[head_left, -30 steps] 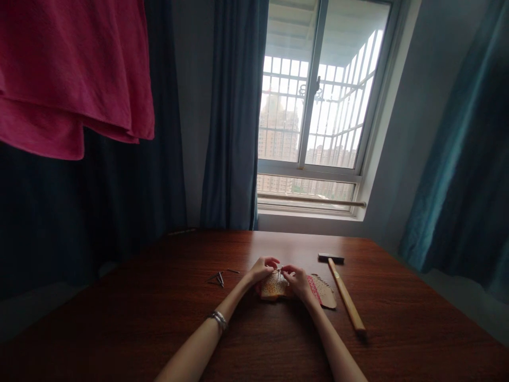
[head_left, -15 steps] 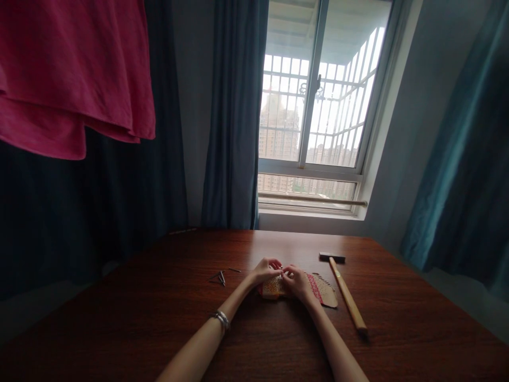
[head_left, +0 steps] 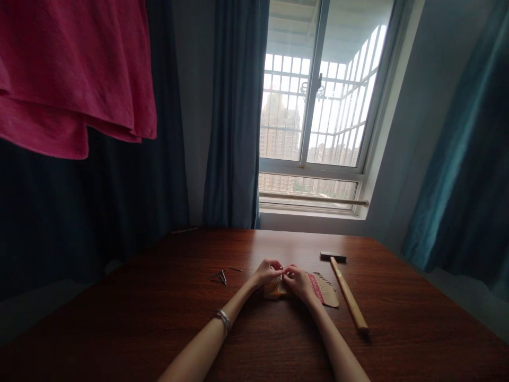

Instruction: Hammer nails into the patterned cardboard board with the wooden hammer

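A flat beige insole (head_left: 328, 295) with a pink patterned band and small dark dots lies under my hands. Its left part is yellowish-orange, and its middle is covered by my fingers. My left hand (head_left: 269, 271) is closed in a pinch at the insole's far side, its fingertips meeting those of my right hand (head_left: 297, 279). That right hand is also closed, resting across the insole. A tiny shiny spot shows between the fingertips, too small to name.
Several dark metal nails (head_left: 222, 276) lie loose left of my hands. At the right, a hammer (head_left: 348, 294) with a wooden handle rests, head toward the window (head_left: 310, 106). A pink cloth (head_left: 75, 74) hangs at upper left before dark blue curtains (head_left: 234, 116).
My fingers stay pinched together over the insole, with only slight movement. The insole's left part appears slightly tilted and blurred now. The hammer and nails have stayed put.
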`<state>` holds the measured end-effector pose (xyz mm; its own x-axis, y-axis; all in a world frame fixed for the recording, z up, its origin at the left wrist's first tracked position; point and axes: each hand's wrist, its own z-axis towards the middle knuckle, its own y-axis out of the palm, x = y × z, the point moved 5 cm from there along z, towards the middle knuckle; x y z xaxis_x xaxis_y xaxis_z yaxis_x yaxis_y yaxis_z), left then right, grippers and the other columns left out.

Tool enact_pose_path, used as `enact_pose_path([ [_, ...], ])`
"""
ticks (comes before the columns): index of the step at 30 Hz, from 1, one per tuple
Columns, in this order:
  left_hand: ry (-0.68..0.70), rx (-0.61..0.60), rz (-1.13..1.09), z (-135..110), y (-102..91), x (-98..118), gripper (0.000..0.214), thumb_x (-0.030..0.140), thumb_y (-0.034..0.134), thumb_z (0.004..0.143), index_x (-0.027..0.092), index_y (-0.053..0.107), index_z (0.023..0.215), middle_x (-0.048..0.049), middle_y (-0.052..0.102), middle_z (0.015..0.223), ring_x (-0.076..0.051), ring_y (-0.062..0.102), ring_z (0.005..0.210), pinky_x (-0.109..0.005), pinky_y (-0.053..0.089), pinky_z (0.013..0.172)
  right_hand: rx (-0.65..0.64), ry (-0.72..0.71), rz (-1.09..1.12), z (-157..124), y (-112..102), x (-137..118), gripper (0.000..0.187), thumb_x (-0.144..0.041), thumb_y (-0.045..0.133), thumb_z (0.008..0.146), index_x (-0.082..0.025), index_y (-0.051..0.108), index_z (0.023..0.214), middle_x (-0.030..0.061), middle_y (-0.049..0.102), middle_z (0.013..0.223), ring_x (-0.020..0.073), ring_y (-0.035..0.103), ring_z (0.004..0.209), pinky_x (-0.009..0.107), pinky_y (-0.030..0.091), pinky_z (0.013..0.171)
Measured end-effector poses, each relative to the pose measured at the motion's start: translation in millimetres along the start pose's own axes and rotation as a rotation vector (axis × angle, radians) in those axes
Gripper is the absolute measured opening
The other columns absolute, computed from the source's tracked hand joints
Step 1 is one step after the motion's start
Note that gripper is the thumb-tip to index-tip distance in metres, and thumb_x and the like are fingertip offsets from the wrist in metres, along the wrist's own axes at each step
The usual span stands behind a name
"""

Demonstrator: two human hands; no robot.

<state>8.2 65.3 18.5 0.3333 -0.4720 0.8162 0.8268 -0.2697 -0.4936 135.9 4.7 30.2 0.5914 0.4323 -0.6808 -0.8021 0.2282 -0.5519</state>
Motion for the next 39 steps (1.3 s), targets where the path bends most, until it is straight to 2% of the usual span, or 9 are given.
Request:
enact_pose_path([
  [6,-0.037,0.008,-0.013,-4,-1.6,8,0.023,0.033,0.064,0.062,0.013,0.067,0.072,-0.0029,0.065,0.067,-0.013,0.055,0.064,-0.023,0.041,0.06,0.024,0.006,-0.105,-1,-20,-6,0.016,-0.027,0.053,0.073,-0.025,0.067,0.081,0.0026,0.064,0.084,0.0159,0.058,0.071,0.025,0.043,0.068],
  [12,-0.029,0.035,-0.008,-3,-0.1,-3,0.021,0.03,0.064,0.062,0.012,0.068,0.071,-0.0026,0.064,0.065,-0.012,0.053,0.06,-0.022,0.038,0.058,0.173,0.148,-0.284,-14,-97,19,0.029,-0.033,0.047,0.074,-0.018,0.065,0.091,0.0125,0.062,0.099,0.0261,0.056,0.092,0.035,0.039,0.083],
  [16,-0.033,0.038,-0.013,-5,-0.8,-5,0.022,0.03,0.063,0.062,0.011,0.068,0.073,-0.003,0.065,0.066,-0.013,0.054,0.062,-0.021,0.039,0.058,0.229,0.513,-0.574,-56,-160,73,0.042,-0.039,0.045,0.073,-0.013,0.06,0.103,0.0182,0.063,0.096,0.0297,0.059,0.09,0.037,0.042,0.078],
  [19,-0.034,0.04,-0.007,-6,-1.6,-4,0.023,0.03,0.062,0.062,0.011,0.069,0.073,-0.0033,0.065,0.067,-0.013,0.055,0.063,-0.021,0.038,0.058,0.181,0.739,-0.636,-93,-183,109,0.052,-0.052,0.045,0.07,-0.013,0.058,0.103,0.0203,0.065,0.092,0.0329,0.06,0.091,0.038,0.044,0.071],
  [22,-0.031,0.039,-0.005,-7,-1.7,-2,0.023,0.03,0.062,0.063,0.01,0.068,0.073,-0.0036,0.065,0.067,-0.014,0.055,0.063,-0.022,0.039,0.058,0.11,0.818,-0.587,-113,-184,120,0.057,-0.063,0.043,0.067,-0.016,0.06,0.094,0.0197,0.066,0.09,0.0335,0.061,0.088,0.039,0.045,0.066],
  [27,-0.038,0.038,0.011,-7,0.1,-3,0.023,0.029,0.061,0.063,0.011,0.069,0.073,-0.0041,0.066,0.071,-0.015,0.056,0.068,-0.022,0.04,0.062,-0.003,0.865,-0.532,-114,-172,104,0.05,-0.068,0.039,0.067,-0.025,0.061,0.077,0.013,0.068,0.086,0.0307,0.063,0.082,0.038,0.045,0.065],
  [32,-0.035,0.056,0.044,-5,2.3,-8,0.022,0.028,0.059,0.063,0.01,0.069,0.073,-0.0042,0.067,0.071,-0.014,0.055,0.066,-0.021,0.039,0.06,-0.12,0.826,-0.539,-110,-164,88,0.043,-0.061,0.045,0.067,-0.024,0.06,0.083,0.0107,0.067,0.091,0.0299,0.062,0.084,0.037,0.045,0.067],
  [35,-0.036,0.043,0.06,-4,3.1,-9,0.023,0.028,0.059,0.064,0.011,0.069,0.074,-0.0038,0.067,0.072,-0.014,0.056,0.067,-0.021,0.04,0.062,-0.123,0.793,-0.533,-108,-161,87,0.037,-0.053,0.05,0.067,-0.023,0.061,0.086,0.0115,0.067,0.092,0.0304,0.062,0.087,0.038,0.045,0.069],
  [39,-0.046,0.043,0.085,-6,1.7,-8,0.023,0.028,0.059,0.064,0.012,0.069,0.075,-0.0037,0.067,0.074,-0.014,0.056,0.07,-0.021,0.04,0.063,-0.007,0.8,-0.43,-103,-160,86,0.033,-0.044,0.057,0.064,-0.018,0.063,0.082,0.0131,0.068,0.084,0.0317,0.062,0.087,0.037,0.046,0.071],
])
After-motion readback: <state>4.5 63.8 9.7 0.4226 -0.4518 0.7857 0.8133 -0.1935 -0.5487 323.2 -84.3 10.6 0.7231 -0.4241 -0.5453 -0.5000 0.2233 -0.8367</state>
